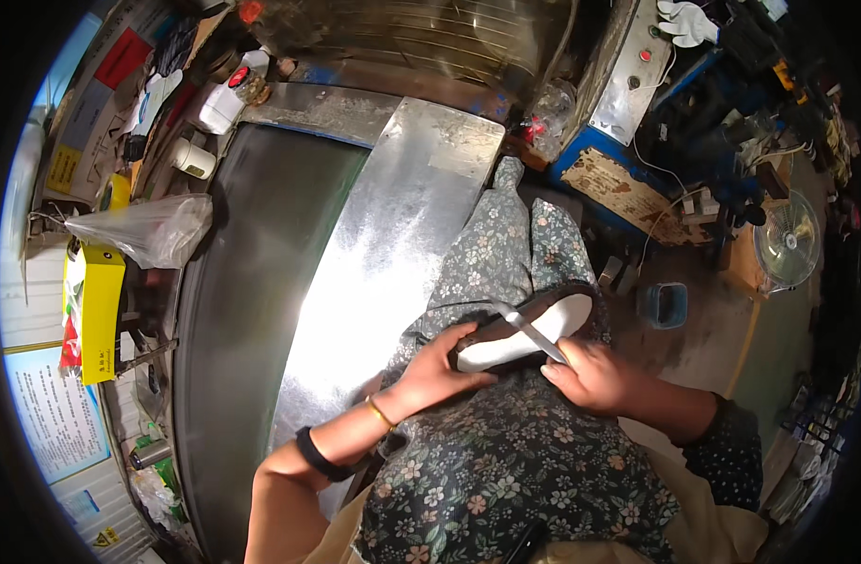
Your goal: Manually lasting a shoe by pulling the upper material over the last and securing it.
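Note:
My left hand grips one end of a dark shoe over my lap, thumb on one side and fingers on the other. A long white oval face of the shoe is turned up, ringed by its dark edge; I cannot tell whether it is the insole or the underside. My right hand is closed round a grey metal bar tool with a bent tip. The tool lies slantwise across the shoe, its tip near the far dark edge. A flowered apron covers my lap beneath.
Left of my legs runs a shiny metal ledge beside a dark conveyor belt. A yellow box and a plastic bag hang farther left. On the right are a blue bin, a fan and a control panel.

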A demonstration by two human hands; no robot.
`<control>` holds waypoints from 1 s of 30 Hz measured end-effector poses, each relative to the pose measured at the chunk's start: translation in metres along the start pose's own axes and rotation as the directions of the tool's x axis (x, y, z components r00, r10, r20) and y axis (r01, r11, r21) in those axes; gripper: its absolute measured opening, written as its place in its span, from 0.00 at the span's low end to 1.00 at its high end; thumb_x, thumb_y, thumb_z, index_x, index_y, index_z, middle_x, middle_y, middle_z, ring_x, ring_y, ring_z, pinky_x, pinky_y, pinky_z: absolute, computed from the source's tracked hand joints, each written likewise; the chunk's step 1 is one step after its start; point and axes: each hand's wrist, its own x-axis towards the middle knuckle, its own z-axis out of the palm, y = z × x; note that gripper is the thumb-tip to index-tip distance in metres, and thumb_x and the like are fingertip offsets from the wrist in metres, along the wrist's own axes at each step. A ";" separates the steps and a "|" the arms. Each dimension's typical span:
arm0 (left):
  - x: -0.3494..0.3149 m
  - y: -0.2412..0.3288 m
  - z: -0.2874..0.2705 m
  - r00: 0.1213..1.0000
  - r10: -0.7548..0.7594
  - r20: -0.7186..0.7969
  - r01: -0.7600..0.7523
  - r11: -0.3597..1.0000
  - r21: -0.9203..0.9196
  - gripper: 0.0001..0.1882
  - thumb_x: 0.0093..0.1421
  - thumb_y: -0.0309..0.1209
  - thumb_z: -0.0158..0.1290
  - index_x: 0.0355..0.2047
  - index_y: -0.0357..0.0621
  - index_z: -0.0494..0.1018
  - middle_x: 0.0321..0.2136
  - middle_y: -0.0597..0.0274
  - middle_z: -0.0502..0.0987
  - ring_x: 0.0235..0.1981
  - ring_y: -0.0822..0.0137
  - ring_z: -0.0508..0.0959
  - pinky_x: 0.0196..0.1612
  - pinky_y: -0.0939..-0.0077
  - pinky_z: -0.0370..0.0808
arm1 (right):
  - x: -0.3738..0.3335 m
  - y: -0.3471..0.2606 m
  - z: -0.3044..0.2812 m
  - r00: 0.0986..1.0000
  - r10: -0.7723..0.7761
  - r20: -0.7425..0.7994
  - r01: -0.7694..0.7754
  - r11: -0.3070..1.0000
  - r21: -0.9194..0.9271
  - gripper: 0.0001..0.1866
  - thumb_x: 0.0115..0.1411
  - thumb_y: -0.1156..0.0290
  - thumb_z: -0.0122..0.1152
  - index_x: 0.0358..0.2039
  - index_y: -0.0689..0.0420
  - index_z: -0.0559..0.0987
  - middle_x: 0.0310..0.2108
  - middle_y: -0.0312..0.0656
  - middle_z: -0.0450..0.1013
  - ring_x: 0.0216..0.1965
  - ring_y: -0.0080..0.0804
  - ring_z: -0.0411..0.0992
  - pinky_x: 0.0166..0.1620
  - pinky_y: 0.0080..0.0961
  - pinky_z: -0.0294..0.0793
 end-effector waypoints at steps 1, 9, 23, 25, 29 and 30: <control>-0.008 -0.004 0.001 0.999 0.035 -0.032 -0.034 0.999 0.020 0.49 0.43 0.43 0.72 0.62 0.37 0.61 0.55 0.50 0.71 0.55 0.57 0.73 0.59 0.69 0.67 | 0.003 0.003 0.013 0.999 0.028 -0.017 -0.026 0.994 0.102 0.23 0.69 0.52 0.43 0.33 0.64 0.68 0.30 0.60 0.73 0.36 0.62 0.72 0.40 0.46 0.71; -0.017 -0.033 0.016 0.988 0.031 -0.151 -0.051 0.990 -0.130 0.51 0.40 0.40 0.74 0.61 0.40 0.60 0.53 0.53 0.73 0.55 0.59 0.73 0.59 0.69 0.68 | 0.030 -0.013 0.014 0.996 -0.074 0.043 0.063 0.977 0.205 0.24 0.70 0.53 0.41 0.39 0.65 0.69 0.32 0.59 0.74 0.37 0.61 0.72 0.41 0.44 0.70; -0.021 -0.028 0.011 0.987 0.082 -0.135 -0.075 0.996 0.052 0.50 0.40 0.43 0.73 0.60 0.39 0.60 0.48 0.49 0.76 0.50 0.53 0.77 0.54 0.66 0.73 | 0.043 -0.027 0.009 0.933 0.125 0.338 -0.120 0.992 -0.035 0.21 0.70 0.55 0.43 0.36 0.65 0.68 0.35 0.61 0.74 0.40 0.57 0.74 0.44 0.43 0.71; -0.019 -0.028 0.010 0.978 0.108 -0.180 -0.106 0.994 0.022 0.50 0.40 0.43 0.72 0.60 0.38 0.60 0.48 0.49 0.76 0.51 0.53 0.77 0.54 0.66 0.72 | 0.042 -0.027 0.011 0.973 -0.024 0.231 0.006 0.997 0.080 0.22 0.70 0.55 0.43 0.36 0.65 0.68 0.32 0.59 0.74 0.38 0.58 0.73 0.43 0.42 0.71; -0.009 -0.010 0.001 0.988 0.129 -0.082 -0.106 0.965 0.240 0.49 0.42 0.44 0.71 0.61 0.39 0.60 0.53 0.44 0.72 0.53 0.48 0.74 0.56 0.62 0.71 | 0.037 0.035 0.046 0.993 -0.069 0.098 0.052 0.984 0.172 0.20 0.70 0.56 0.46 0.34 0.63 0.71 0.27 0.51 0.72 0.30 0.45 0.74 0.37 0.37 0.71; -0.010 0.003 -0.008 0.997 0.073 0.012 -0.073 0.955 0.286 0.49 0.43 0.44 0.69 0.61 0.36 0.59 0.56 0.41 0.68 0.56 0.47 0.71 0.59 0.63 0.69 | 0.034 0.028 0.032 0.980 0.009 0.197 -0.052 0.975 0.217 0.17 0.70 0.58 0.46 0.36 0.61 0.71 0.29 0.44 0.73 0.29 0.33 0.71 0.35 0.29 0.70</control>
